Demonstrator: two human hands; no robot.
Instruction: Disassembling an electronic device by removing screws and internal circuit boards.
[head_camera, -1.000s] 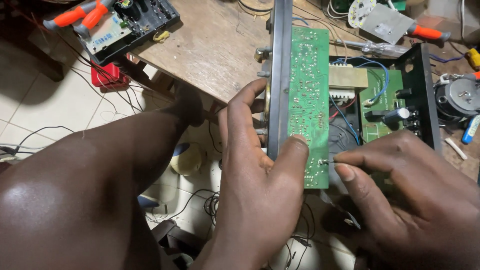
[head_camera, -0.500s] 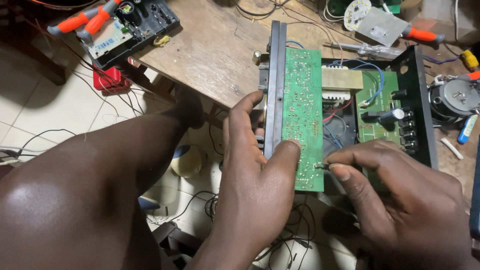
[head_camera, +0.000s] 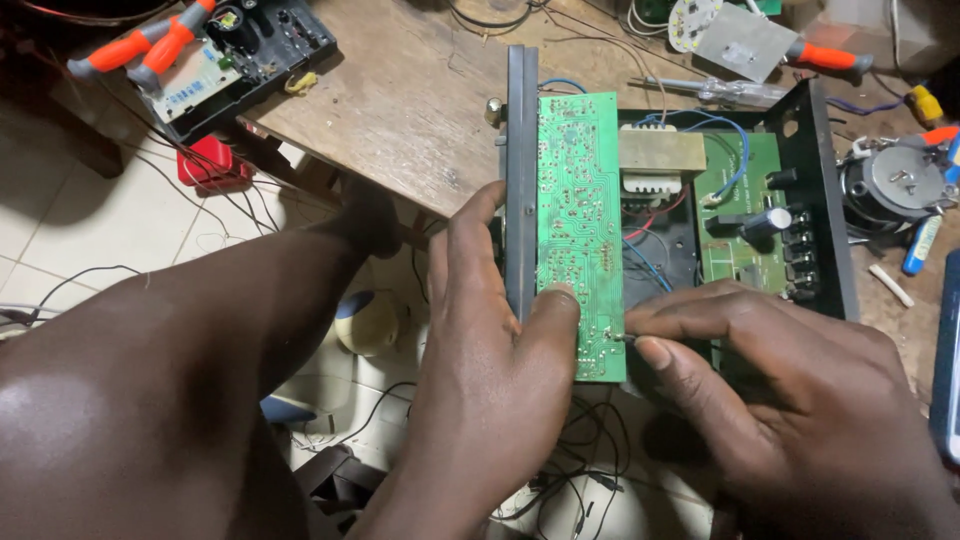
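Two hands on the job, centre of frame. Left hand (head_camera: 490, 340) wrapped around the black front panel (head_camera: 520, 180), thumb pressed flat on the green circuit board (head_camera: 580, 230) standing on edge against it. Right hand (head_camera: 790, 400) lower right, fingertips pinched on something tiny at the board's right edge, too small to tell what. Open black chassis (head_camera: 825, 200) just right of the board, on the wooden table (head_camera: 400, 90). Orange-handled pliers (head_camera: 140, 45) way off, upper left.
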